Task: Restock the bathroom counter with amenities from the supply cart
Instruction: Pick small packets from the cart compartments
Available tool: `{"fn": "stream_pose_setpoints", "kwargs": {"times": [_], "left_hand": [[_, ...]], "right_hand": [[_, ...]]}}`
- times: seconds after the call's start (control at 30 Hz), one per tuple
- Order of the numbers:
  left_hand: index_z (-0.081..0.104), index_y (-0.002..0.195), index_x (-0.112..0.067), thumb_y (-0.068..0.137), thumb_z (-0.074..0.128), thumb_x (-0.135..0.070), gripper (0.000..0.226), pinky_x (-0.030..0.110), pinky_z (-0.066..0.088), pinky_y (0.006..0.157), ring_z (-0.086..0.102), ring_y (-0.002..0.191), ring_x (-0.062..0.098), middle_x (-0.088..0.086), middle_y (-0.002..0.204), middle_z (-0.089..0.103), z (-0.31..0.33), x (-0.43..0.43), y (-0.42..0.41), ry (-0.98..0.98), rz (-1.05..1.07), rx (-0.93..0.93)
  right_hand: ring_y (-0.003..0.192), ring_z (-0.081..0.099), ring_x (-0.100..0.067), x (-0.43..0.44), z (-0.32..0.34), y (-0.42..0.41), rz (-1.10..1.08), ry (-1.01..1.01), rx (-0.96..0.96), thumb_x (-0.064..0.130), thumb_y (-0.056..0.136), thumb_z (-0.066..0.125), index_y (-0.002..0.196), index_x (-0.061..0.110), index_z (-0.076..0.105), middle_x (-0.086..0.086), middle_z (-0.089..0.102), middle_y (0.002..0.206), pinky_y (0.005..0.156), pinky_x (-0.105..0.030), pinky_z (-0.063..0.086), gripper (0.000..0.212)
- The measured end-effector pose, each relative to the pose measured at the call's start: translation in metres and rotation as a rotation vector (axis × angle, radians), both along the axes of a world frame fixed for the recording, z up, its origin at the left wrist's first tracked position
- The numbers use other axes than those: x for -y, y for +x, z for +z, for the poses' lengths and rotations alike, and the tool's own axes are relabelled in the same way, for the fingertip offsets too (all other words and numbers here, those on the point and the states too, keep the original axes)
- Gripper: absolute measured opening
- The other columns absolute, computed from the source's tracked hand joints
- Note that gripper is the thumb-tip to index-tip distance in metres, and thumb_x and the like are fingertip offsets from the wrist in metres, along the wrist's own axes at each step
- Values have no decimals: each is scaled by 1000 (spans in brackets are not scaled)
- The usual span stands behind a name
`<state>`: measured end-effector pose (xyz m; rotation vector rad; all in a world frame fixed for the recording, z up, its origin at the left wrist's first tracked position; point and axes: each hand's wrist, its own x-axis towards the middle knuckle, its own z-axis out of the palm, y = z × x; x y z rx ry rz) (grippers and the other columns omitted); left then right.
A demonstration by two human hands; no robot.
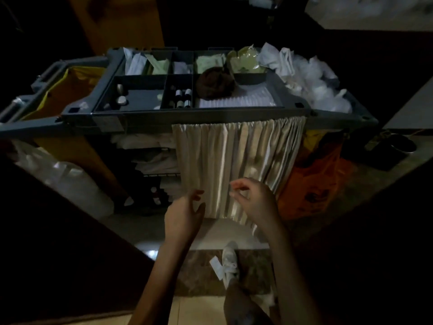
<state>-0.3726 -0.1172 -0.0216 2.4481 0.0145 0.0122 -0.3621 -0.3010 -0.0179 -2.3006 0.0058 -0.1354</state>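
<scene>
A grey supply cart [210, 113] stands in front of me in dim light. Its top tray is split into compartments holding small bottles [184, 98], white and pale green packets [159, 65], a dark brown bundle [215, 83] and a stack of white sheets [248, 98]. A beige pleated curtain [234, 160] hangs over the cart's front, pushed to the right. My left hand [184, 213] and my right hand [254, 199] hover in front of the curtain's lower edge, fingers apart, with nothing in them.
Folded white linens [150, 156] lie on the shelves left of the curtain. A yellow bag [70, 90] hangs at the cart's left end, an orange plastic bag [314, 191] at its right. White plastic bags [314, 83] pile at the top right. My white shoe [230, 261] is below.
</scene>
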Motion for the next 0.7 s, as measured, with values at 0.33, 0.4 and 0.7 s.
{"fn": "stream_pose_setpoints", "kwargs": {"times": [0.33,0.4,0.7], "left_hand": [[60,125,-25,89,63,-26,36,24,44,79,63,105,16,-5,114,68,38,75,173,-4,6,70],[60,125,-23,89,63,-23,36,24,44,78,63,104,16,-4,114,68,42,78,188,-1,15,83],[65,112,-23,86,65,-14,27,28,46,75,61,99,15,-3,107,67,47,53,245,-27,169,145]], "right_hand": [[88,56,1,55,41,187,41,42,105,19,87,68,104,18,69,8,67,98,74,2,35,17],[90,57,0,58,38,207,49,49,79,21,88,68,105,20,68,9,67,99,76,-1,36,17],[94,61,-5,46,28,274,131,134,31,19,88,68,109,21,68,8,67,101,78,-10,45,21]]}}
